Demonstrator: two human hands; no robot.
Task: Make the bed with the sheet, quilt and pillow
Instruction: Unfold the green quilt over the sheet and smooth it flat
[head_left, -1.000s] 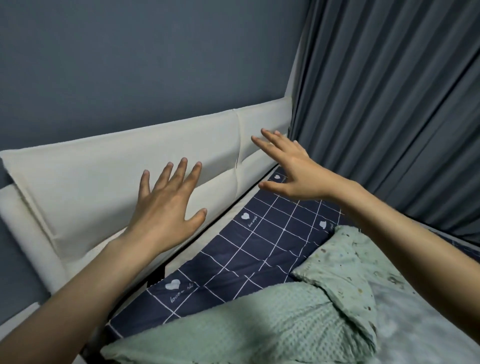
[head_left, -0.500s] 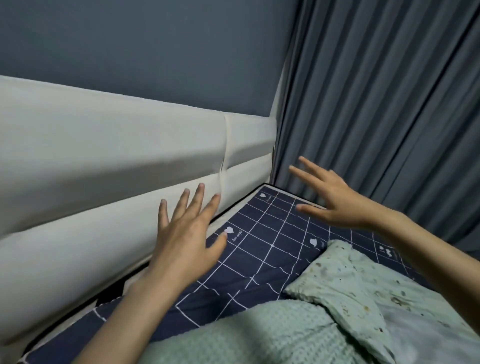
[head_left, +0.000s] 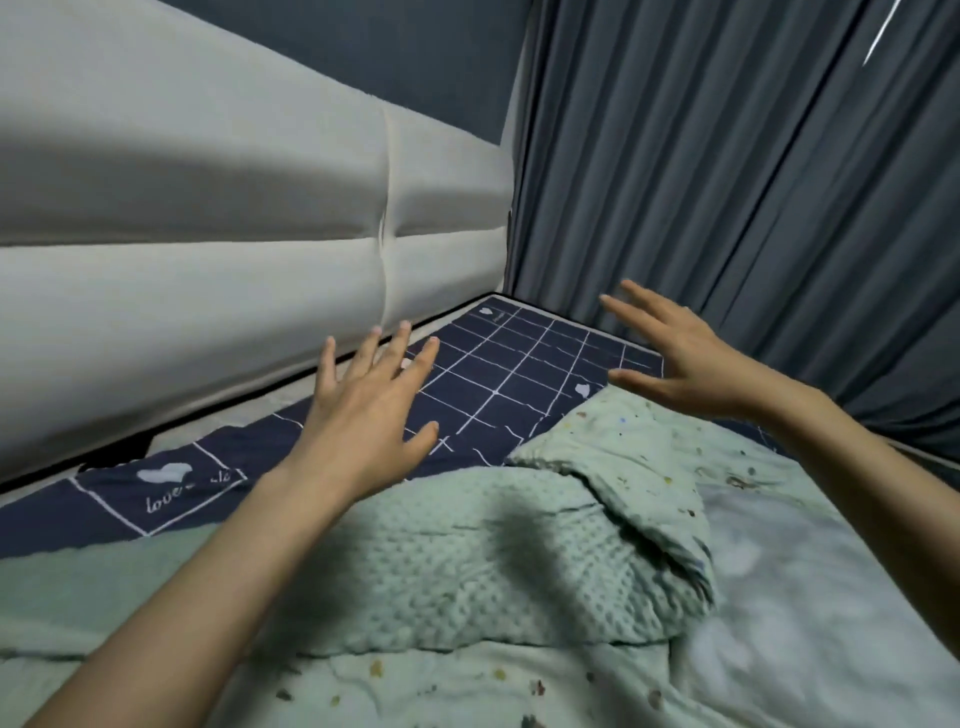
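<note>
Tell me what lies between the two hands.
Head view: only navy grid sheet shows between left hand and right hand; the green quilt begins just nearer.

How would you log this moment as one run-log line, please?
left hand: open, over navy sheet | right hand: open, near curtain | green quilt: bunched, folded back | pillow: not visible

quilt (head_left: 519, 561) lies on the sheet (head_left: 519, 364) (headboard (head_left: 208, 260) left, curtain (head_left: 753, 182) right).

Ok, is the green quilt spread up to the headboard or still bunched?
Bunched. The quilt lies folded back in a heap, its corner turned over, and the navy sheet by the headboard lies bare.
</note>
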